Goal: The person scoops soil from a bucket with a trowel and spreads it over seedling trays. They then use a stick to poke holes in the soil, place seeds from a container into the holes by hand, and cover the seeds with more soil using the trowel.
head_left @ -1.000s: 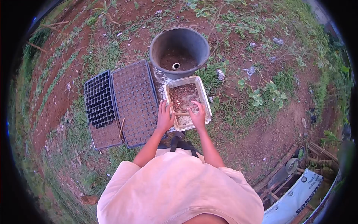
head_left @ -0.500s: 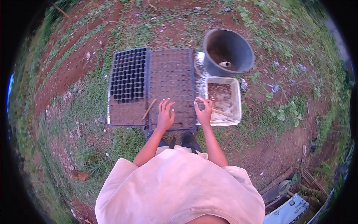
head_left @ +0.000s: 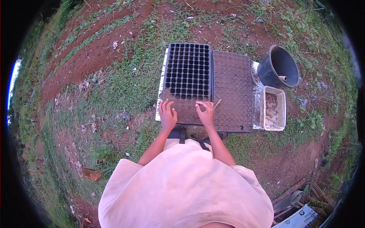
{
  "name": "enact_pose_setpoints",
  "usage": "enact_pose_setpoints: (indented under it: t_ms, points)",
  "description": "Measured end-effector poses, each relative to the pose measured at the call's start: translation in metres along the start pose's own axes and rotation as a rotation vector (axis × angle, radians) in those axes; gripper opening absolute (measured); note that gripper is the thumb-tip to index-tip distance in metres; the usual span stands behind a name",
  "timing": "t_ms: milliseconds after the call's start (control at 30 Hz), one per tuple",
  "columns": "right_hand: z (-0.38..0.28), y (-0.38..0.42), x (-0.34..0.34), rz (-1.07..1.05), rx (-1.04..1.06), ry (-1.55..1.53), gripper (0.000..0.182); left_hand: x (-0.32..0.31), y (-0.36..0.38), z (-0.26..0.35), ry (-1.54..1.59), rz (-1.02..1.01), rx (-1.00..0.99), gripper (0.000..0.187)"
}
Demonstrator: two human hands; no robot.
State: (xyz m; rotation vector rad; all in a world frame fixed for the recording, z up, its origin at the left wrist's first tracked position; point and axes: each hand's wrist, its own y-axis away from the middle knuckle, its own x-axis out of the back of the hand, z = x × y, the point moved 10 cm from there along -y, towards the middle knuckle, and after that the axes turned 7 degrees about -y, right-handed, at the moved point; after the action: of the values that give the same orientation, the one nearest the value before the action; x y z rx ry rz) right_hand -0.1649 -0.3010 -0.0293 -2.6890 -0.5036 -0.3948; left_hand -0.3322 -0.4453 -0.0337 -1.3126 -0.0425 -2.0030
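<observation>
A black seedling tray (head_left: 188, 70) has bare cells over most of its length, and brown soil (head_left: 184, 111) covers its near end. My left hand (head_left: 168, 115) is at the near left corner of this tray, fingers apart and holding nothing. Over the tray's near right corner is my right hand (head_left: 206, 115), its fingers bent and its thumb apart, with nothing visible in it. Alongside lies a second seedling tray (head_left: 232, 87), its cells full of soil. A thin stick (head_left: 218, 103) rests near the seam between the trays, partly hidden by my right hand.
To the right stand a dark bucket (head_left: 268, 70) and a white plastic basket (head_left: 284, 110) with some soil and a stick inside. A white board (head_left: 256, 100) shows under the trays. Grass and reddish soil surround them. A printed sheet (head_left: 296, 218) lies at lower right.
My view has turned left, so the trays, bucket and basket appear farther right. Both hands have gone from the soil-filled tray to the near end of the partly filled one.
</observation>
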Motion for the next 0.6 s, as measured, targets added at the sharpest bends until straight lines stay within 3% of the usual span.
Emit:
enact_pose_setpoints:
  t_ms: [67, 233, 433, 600]
  points:
    - [-0.008, 0.004, -0.036, -0.078, -0.011, 0.015, 0.012, 0.007, 0.000, -0.030, -0.098, 0.004, 0.082, 0.038]
    - [-0.023, 0.007, -0.103, -0.208, -0.008, 0.050, 0.013, 0.015, 0.001, -0.060, -0.123, -0.063, 0.068, 0.040]
    - [-0.023, 0.006, -0.137, -0.231, -0.022, 0.204, 0.012, -0.003, 0.012, -0.063, -0.289, -0.397, -0.059, 0.049]
    - [-0.022, 0.003, -0.152, -0.237, -0.023, 0.192, 0.012, -0.009, 0.017, -0.065, -0.320, -0.539, -0.072, 0.051]
